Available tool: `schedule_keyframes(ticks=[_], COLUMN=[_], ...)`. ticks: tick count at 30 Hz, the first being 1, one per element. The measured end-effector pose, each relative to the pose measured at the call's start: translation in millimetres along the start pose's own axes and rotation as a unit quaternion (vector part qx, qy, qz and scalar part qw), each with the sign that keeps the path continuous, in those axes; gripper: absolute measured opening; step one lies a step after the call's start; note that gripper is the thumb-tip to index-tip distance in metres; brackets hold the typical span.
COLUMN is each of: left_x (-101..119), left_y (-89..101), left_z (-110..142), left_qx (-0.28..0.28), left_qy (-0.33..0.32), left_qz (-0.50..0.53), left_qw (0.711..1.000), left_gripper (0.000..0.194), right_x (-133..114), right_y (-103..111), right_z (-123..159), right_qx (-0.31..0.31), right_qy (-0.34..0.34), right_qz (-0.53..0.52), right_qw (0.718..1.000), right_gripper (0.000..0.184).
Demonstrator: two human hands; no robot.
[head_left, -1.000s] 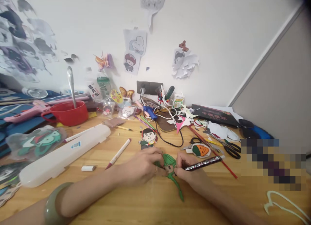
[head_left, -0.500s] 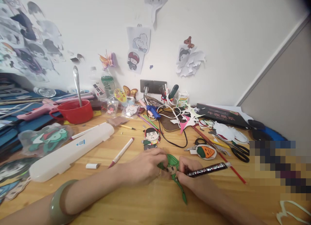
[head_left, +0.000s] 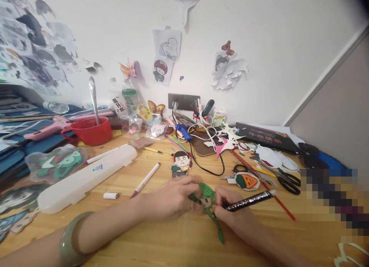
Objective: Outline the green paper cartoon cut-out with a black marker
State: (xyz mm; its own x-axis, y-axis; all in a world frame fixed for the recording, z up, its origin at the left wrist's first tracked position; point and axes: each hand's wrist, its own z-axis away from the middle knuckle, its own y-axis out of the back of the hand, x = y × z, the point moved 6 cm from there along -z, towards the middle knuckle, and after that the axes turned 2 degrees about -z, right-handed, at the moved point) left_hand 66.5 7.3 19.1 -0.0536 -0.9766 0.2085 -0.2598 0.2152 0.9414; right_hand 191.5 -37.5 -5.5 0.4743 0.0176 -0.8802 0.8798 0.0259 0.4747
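A small cutout figure [head_left: 206, 191] with green hair and a long green tail-like strip lies on the wooden table between my hands. My left hand [head_left: 177, 196] is closed on its left side, fingers curled over the edge. Slanting out to the right from my right hand [head_left: 232, 213] is a black patterned marker pen [head_left: 250, 201], gripped in a writing hold. The pen's tip is hidden by my fingers, close against the cutout's right side. Just beyond my left hand lies another cutout figure [head_left: 181, 163] with black hair.
Left of my hands are a white-and-maroon marker [head_left: 146, 179], a white cap [head_left: 111, 196] and a long white case [head_left: 86, 178]. A red mug [head_left: 92, 131] with a spoon stands behind. To the right lie a carrot cutout [head_left: 246, 181], scissors [head_left: 290, 182] and a red pencil [head_left: 284, 208].
The whole view has shifted slightly, so things sit a little further right. Both hands keep nearly the same place on the cutout, and the pen stays in my right hand.
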Motion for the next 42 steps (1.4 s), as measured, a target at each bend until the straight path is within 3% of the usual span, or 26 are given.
schedule_keyframes(ticks=[42], left_x=[1.6], left_y=[-0.8], left_z=[1.4], left_qx=[0.003], left_qy=[-0.005], left_qz=[0.000], left_qw=[1.000], left_gripper=[0.026], right_x=[-2.5], right_y=[4.0], right_z=[0.3], right_qx=[0.020], right_qy=[-0.002], right_qz=[0.022], right_qw=[1.000], right_gripper=[0.023])
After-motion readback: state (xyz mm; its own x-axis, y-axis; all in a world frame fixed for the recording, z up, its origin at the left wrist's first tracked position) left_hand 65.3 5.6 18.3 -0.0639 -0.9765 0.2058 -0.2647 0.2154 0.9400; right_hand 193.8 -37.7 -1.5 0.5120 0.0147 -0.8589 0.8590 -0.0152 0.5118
